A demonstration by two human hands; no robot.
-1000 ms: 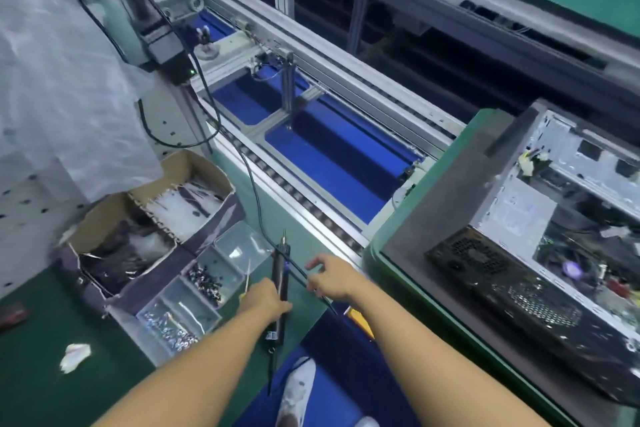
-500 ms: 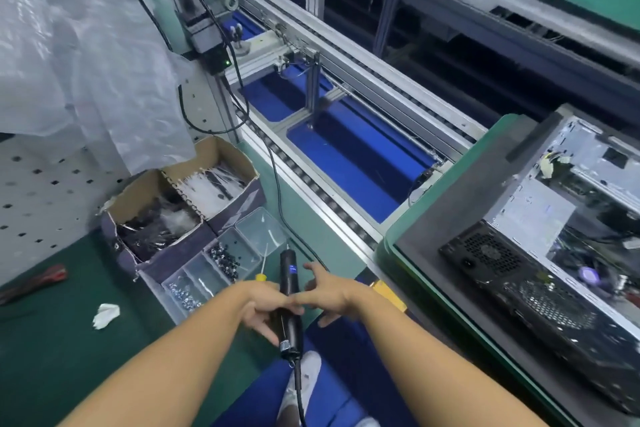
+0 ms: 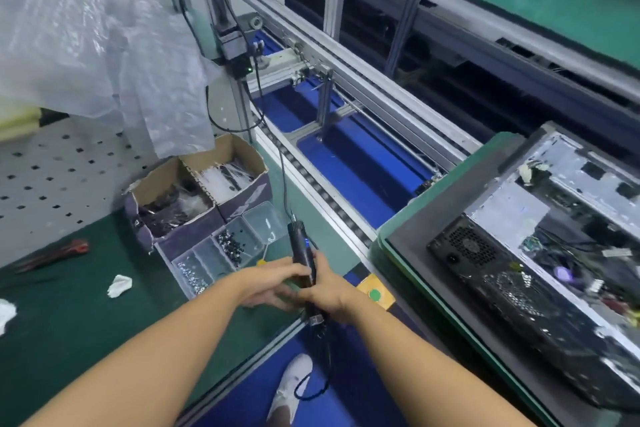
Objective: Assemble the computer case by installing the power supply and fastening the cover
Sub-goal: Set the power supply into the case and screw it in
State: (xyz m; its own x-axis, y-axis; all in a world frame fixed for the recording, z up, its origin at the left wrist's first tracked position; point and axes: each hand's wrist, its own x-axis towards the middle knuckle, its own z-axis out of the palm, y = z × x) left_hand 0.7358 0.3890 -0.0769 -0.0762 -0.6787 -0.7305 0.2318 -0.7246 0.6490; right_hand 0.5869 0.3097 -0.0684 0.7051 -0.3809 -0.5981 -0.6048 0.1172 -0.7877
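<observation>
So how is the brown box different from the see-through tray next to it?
The cardboard box is brown and tall-walled; the plastic tray is see-through and low. The cardboard box has two big sections with bagged parts; the plastic tray has several small ones, some holding screws. Both are open-topped, side by side on the green bench.

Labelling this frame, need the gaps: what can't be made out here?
1. Head view, electric screwdriver: its middle is covered by the left hand and right hand holding it.
2. Head view, computer case: right side cut off by the frame edge, interior blurred.
3. Head view, screws in the parts tray: too small to tell type.
</observation>
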